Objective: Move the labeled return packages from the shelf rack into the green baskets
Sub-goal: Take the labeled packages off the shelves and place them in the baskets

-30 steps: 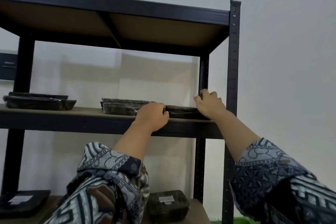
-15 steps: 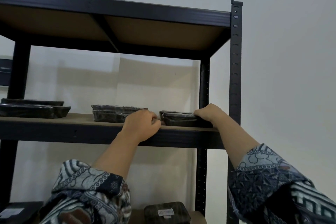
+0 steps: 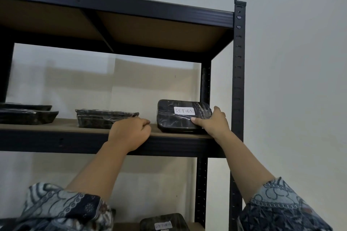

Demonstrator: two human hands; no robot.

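Note:
A black wrapped package (image 3: 174, 120) with a white RETURN label is tilted up on its front edge at the right end of the middle shelf (image 3: 56, 137). My right hand (image 3: 212, 122) grips its right side, thumb across the face. Resting on the shelf's front edge just left of that package is my left hand (image 3: 129, 133), fingers curled, holding nothing. A second black package (image 3: 101, 121) lies flat behind my left hand. Another RETURN-labelled package (image 3: 163, 224) sits on the lower shelf. No green basket is in view.
Two flat black packages (image 3: 26, 114) lie stacked at the shelf's left end. The black rack post (image 3: 237, 99) stands right beside my right hand. The upper shelf board (image 3: 131, 30) hangs overhead. A white wall is behind and to the right.
My right hand has tipped the rightmost package up from lying flat, so its RETURN label now faces me. My left hand stayed on the shelf edge.

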